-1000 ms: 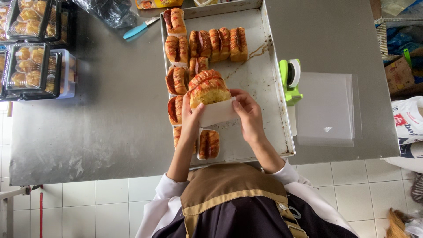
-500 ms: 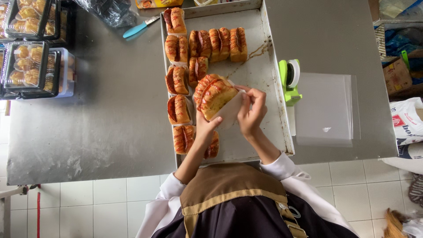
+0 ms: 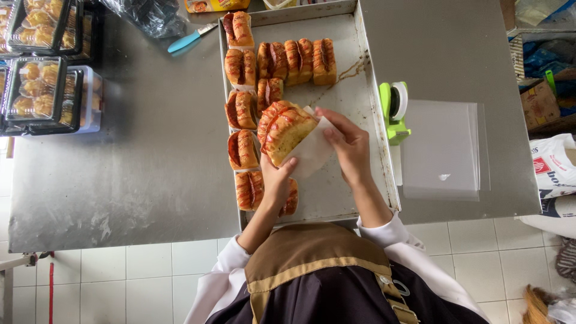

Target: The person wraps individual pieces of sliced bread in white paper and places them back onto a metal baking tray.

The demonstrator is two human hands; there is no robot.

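Two hands work over the metal tray (image 3: pixel 360 90): left hand (image 3: pixel 277 180) pinches the glazed bun (image 3: pixel 285 127) from below, right hand (image 3: pixel 350 147) pinches the white paper wrapper (image 3: pixel 313 153) around it. Beyond, more buns (image 3: pixel 297 60) line the tray; green tape dispenser (image 3: pixel 394 111) sits on the desk (image 3: pixel 150 156) just right of it.

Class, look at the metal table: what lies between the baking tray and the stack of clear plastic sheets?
In the head view, a green tape dispenser sits between the baking tray and the clear plastic sheets, right beside the tray's rim.
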